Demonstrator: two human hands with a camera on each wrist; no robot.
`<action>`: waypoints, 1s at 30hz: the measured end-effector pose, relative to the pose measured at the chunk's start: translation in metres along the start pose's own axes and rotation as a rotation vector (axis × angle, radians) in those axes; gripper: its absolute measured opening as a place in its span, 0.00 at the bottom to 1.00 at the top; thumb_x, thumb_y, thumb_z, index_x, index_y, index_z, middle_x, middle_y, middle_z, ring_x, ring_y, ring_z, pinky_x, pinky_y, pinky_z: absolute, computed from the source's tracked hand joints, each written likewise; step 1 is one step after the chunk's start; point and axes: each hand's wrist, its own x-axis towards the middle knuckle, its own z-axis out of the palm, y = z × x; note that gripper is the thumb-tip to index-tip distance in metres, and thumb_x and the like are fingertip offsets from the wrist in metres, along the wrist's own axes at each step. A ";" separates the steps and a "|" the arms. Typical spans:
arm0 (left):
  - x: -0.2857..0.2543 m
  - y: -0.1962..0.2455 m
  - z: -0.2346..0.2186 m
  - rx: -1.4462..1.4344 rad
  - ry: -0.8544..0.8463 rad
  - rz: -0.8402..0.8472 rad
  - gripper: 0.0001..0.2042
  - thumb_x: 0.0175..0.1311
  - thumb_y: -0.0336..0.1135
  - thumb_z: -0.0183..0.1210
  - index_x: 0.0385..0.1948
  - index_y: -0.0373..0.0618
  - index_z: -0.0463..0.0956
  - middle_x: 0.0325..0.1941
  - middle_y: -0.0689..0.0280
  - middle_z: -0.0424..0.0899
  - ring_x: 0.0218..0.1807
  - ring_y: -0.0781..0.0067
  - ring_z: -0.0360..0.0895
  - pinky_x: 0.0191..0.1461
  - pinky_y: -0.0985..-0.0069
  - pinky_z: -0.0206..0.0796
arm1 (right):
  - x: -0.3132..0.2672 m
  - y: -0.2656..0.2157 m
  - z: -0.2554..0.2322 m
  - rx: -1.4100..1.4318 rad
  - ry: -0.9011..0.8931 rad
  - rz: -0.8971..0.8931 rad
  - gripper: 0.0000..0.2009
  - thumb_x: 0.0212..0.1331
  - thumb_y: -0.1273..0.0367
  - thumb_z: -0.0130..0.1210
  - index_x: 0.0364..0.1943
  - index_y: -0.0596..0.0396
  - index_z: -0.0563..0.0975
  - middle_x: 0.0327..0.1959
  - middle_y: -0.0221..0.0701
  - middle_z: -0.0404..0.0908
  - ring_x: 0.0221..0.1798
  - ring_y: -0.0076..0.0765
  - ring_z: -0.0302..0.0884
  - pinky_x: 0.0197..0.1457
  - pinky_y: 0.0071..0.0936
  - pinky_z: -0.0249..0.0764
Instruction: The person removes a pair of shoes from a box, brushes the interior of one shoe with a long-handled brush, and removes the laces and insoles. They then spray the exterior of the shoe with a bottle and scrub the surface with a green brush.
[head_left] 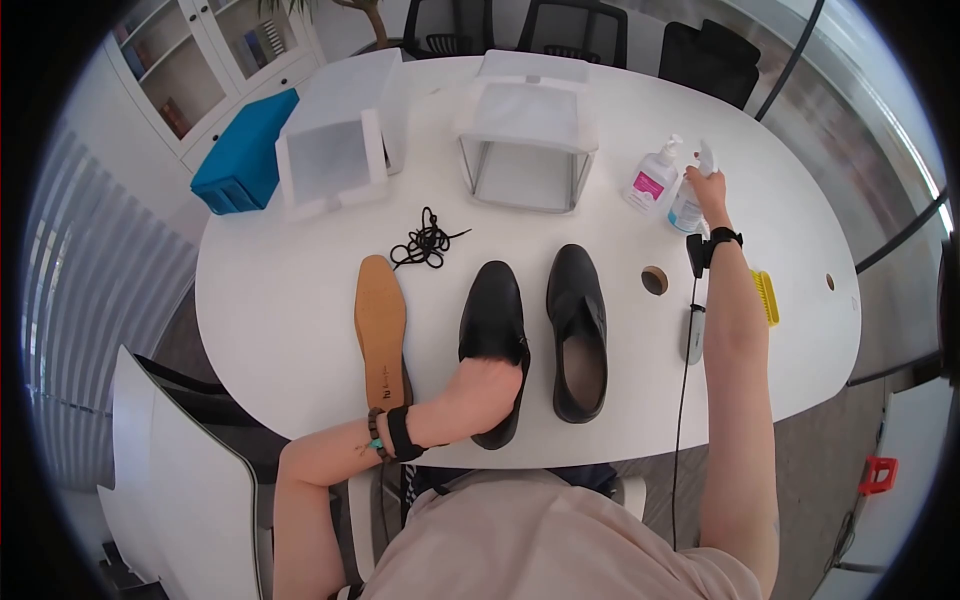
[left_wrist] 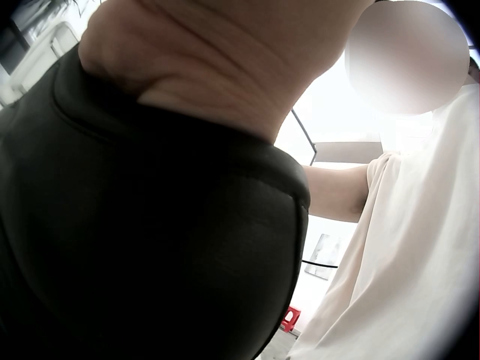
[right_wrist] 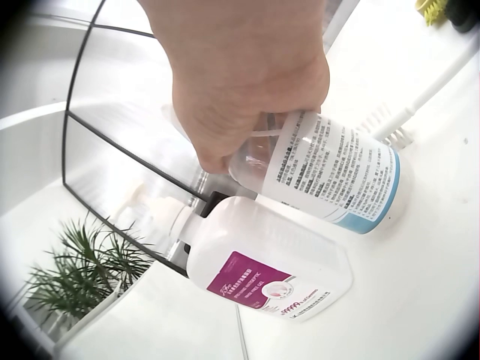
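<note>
My left hand (head_left: 490, 388) reaches into the opening of a black shoe (head_left: 490, 310), its fingers hidden inside. In the left wrist view the wrist (left_wrist: 210, 67) enters the dark shoe (left_wrist: 150, 232). A matching black shoe (head_left: 576, 280) stands to its right, and a tan insole (head_left: 380, 310) lies to its left. At the far right, my right hand (head_left: 709, 192) grips a spray bottle (head_left: 684, 214) near its top. The right wrist view shows that hand (right_wrist: 251, 90) round the clear bottle (right_wrist: 337, 172) with a blue-edged label, beside a white pump bottle (right_wrist: 262, 255).
Black cord (head_left: 426, 245) lies beyond the insole. Two clear boxes (head_left: 335, 160) (head_left: 530, 175) and a blue case (head_left: 247, 155) stand at the back. Near the right forearm are a round hole (head_left: 654, 280), a grey tool (head_left: 694, 335) and a yellow brush (head_left: 767, 298). A cable (head_left: 682, 420) hangs from the right wrist.
</note>
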 end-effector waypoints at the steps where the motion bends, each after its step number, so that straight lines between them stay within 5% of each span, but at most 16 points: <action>1: 0.000 0.000 0.000 0.000 -0.001 -0.008 0.05 0.56 0.26 0.63 0.28 0.36 0.87 0.28 0.49 0.87 0.30 0.46 0.88 0.35 0.55 0.82 | 0.001 0.003 -0.001 0.027 -0.002 -0.009 0.31 0.55 0.55 0.68 0.66 0.48 0.85 0.48 0.43 0.93 0.55 0.50 0.91 0.62 0.43 0.82; 4: 0.001 -0.002 0.002 -0.011 -0.039 -0.015 0.05 0.56 0.25 0.63 0.29 0.35 0.86 0.27 0.49 0.86 0.31 0.45 0.88 0.35 0.55 0.82 | 0.000 0.006 -0.001 0.047 0.008 -0.013 0.30 0.55 0.55 0.68 0.65 0.47 0.85 0.47 0.43 0.93 0.55 0.50 0.91 0.61 0.43 0.82; 6: 0.003 -0.003 0.001 -0.010 -0.154 -0.046 0.12 0.60 0.25 0.61 0.43 0.35 0.86 0.33 0.48 0.88 0.36 0.43 0.88 0.40 0.52 0.82 | 0.000 0.009 -0.002 0.041 0.021 -0.010 0.30 0.55 0.55 0.68 0.64 0.46 0.86 0.47 0.43 0.93 0.55 0.49 0.91 0.61 0.43 0.82; 12: 0.002 -0.002 -0.005 -0.032 -0.132 -0.061 0.12 0.60 0.25 0.60 0.45 0.34 0.85 0.31 0.48 0.88 0.34 0.44 0.89 0.38 0.54 0.82 | -0.029 -0.032 -0.014 -0.215 0.283 0.052 0.32 0.62 0.46 0.68 0.60 0.56 0.87 0.46 0.44 0.94 0.53 0.47 0.92 0.61 0.41 0.82; 15: 0.002 0.000 -0.009 -0.023 -0.162 -0.076 0.11 0.60 0.25 0.61 0.44 0.34 0.86 0.31 0.48 0.88 0.33 0.44 0.89 0.38 0.54 0.83 | -0.061 -0.101 -0.050 0.015 0.107 0.030 0.32 0.70 0.44 0.64 0.59 0.61 0.86 0.44 0.42 0.94 0.50 0.42 0.92 0.57 0.39 0.83; 17: 0.000 0.000 -0.008 -0.036 -0.152 -0.087 0.10 0.61 0.25 0.61 0.42 0.34 0.86 0.31 0.47 0.88 0.34 0.44 0.89 0.38 0.53 0.83 | -0.118 -0.174 -0.061 0.270 -0.113 -0.145 0.28 0.76 0.48 0.59 0.63 0.59 0.84 0.40 0.38 0.93 0.45 0.34 0.90 0.52 0.34 0.83; 20: 0.002 -0.003 -0.007 -0.055 -0.162 -0.106 0.08 0.62 0.26 0.61 0.38 0.33 0.85 0.31 0.46 0.88 0.35 0.42 0.90 0.39 0.52 0.83 | -0.194 -0.233 -0.075 0.467 -0.544 -0.110 0.28 0.77 0.49 0.58 0.67 0.57 0.80 0.36 0.35 0.91 0.41 0.29 0.87 0.50 0.31 0.81; 23: 0.001 -0.003 -0.011 -0.152 -0.198 -0.149 0.07 0.63 0.26 0.61 0.36 0.31 0.85 0.34 0.44 0.89 0.36 0.39 0.90 0.40 0.53 0.84 | -0.259 -0.254 -0.081 0.511 -0.933 -0.067 0.29 0.76 0.49 0.61 0.67 0.59 0.79 0.35 0.35 0.91 0.43 0.29 0.87 0.54 0.32 0.80; 28: 0.005 -0.012 -0.021 -0.478 -0.187 -0.136 0.14 0.66 0.34 0.63 0.31 0.27 0.81 0.29 0.47 0.86 0.29 0.46 0.87 0.36 0.57 0.79 | -0.312 -0.260 -0.073 0.506 -1.106 -0.022 0.23 0.74 0.59 0.67 0.66 0.57 0.80 0.38 0.29 0.89 0.45 0.24 0.86 0.56 0.27 0.78; 30: 0.008 -0.002 -0.029 -0.912 -0.144 -0.571 0.24 0.68 0.48 0.67 0.25 0.30 0.77 0.23 0.61 0.79 0.25 0.64 0.77 0.33 0.62 0.71 | -0.317 -0.256 -0.065 0.504 -1.169 -0.004 0.22 0.73 0.61 0.67 0.66 0.56 0.80 0.39 0.27 0.89 0.46 0.23 0.86 0.56 0.27 0.78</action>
